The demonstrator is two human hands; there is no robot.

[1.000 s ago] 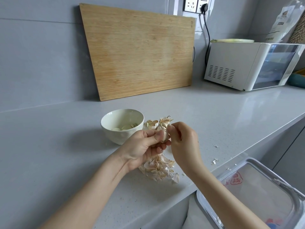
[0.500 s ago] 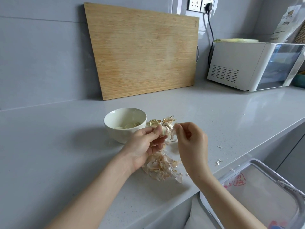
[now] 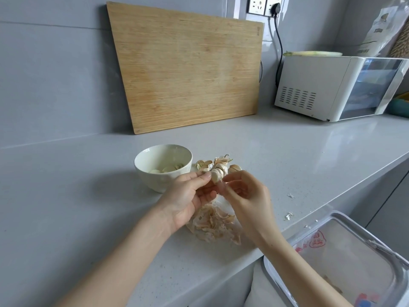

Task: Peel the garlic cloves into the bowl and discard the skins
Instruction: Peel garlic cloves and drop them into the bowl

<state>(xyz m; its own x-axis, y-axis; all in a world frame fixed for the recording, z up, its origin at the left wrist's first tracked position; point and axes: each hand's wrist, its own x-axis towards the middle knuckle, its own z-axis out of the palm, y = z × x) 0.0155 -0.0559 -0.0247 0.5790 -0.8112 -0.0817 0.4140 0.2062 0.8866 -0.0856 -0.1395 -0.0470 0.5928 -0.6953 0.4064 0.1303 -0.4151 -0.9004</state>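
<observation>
My left hand [image 3: 188, 196] holds a garlic clove [image 3: 215, 176] between thumb and fingers above the counter. My right hand [image 3: 245, 196] pinches a thin strip of skin at the clove's lower side. Just behind the hands lies a cluster of unpeeled cloves and dry husk [image 3: 219, 163]. A cream bowl [image 3: 162, 167] with a few peeled cloves [image 3: 168, 169] inside stands to the left of that cluster. A heap of loose skins [image 3: 213, 224] lies on the counter under my hands. A lined waste bin [image 3: 345, 260] stands open below the counter edge at the lower right.
A wooden cutting board [image 3: 188, 69] leans on the wall behind the bowl. A white microwave [image 3: 338, 87] sits at the back right, plugged into a wall socket [image 3: 265, 5]. Small skin flakes [image 3: 288, 216] lie near the counter's front edge.
My hands have shifted slightly right and the right hand's pinch has moved from the clove's top to its lower side. The bowl and skin heap stay put.
</observation>
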